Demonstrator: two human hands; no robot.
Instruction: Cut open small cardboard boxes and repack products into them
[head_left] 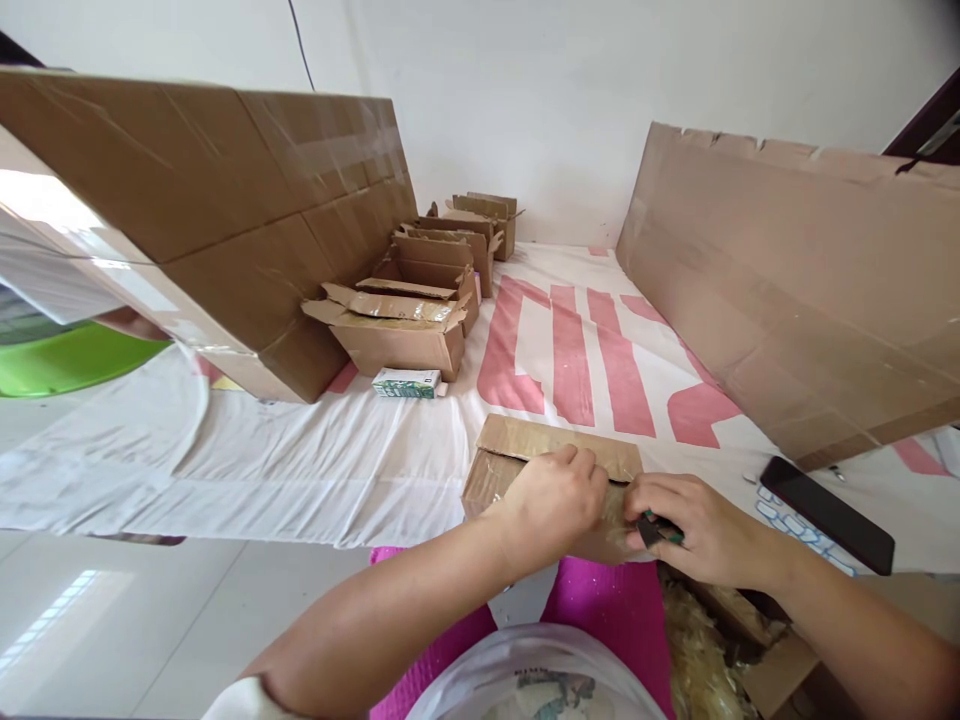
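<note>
A small brown cardboard box (559, 437) lies at the table's near edge, right in front of me. Its top has a gap along the flap, and clear tape shows on it. My left hand (559, 500) is closed, its curled fingers gripping the flap edge near the middle. At the box's right end is my right hand (690, 525), closed around a small dark tool with green parts (660, 530). The tool looks like a cutter, but its exact kind is partly hidden by the fingers. The right fingertips touch the box's edge.
Several open cardboard boxes (405, 345) stand in a row at the left, with a small green-and-white carton (407, 384) before them. Large cardboard panels (285, 190) flank both sides. A black phone (829, 513) lies at right. Crumpled tape (697, 650) and cardboard sit below.
</note>
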